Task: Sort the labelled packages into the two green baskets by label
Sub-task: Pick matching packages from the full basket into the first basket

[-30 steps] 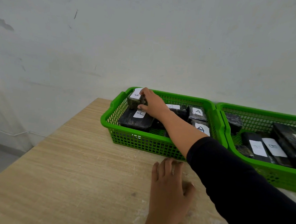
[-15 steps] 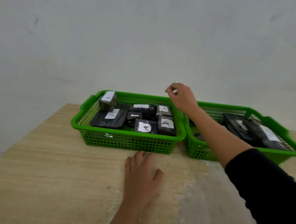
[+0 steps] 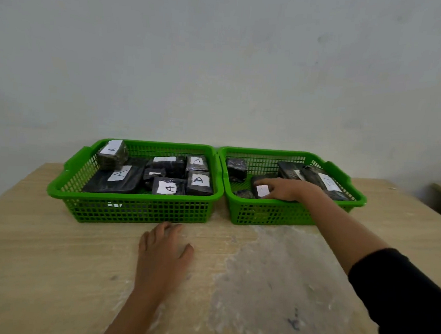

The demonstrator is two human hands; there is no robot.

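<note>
Seemingly near done: from the head view, no packages lie on the table. Two green baskets sit mid-frame; the left basket shows seven packages, the right basket about five. The right hand grips a labelled package there, fingers curled; the left hand rests flat, empty.

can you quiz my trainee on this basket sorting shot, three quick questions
1. True or false: the left hand lies flat on the table.
2. Which basket is the right hand in: (a) left basket, (b) right basket?
3. What letter shows on the labels in the left basket?

Key: 1 true. 2 b, its fingers on a dark package with a white label. 3 A.
</note>
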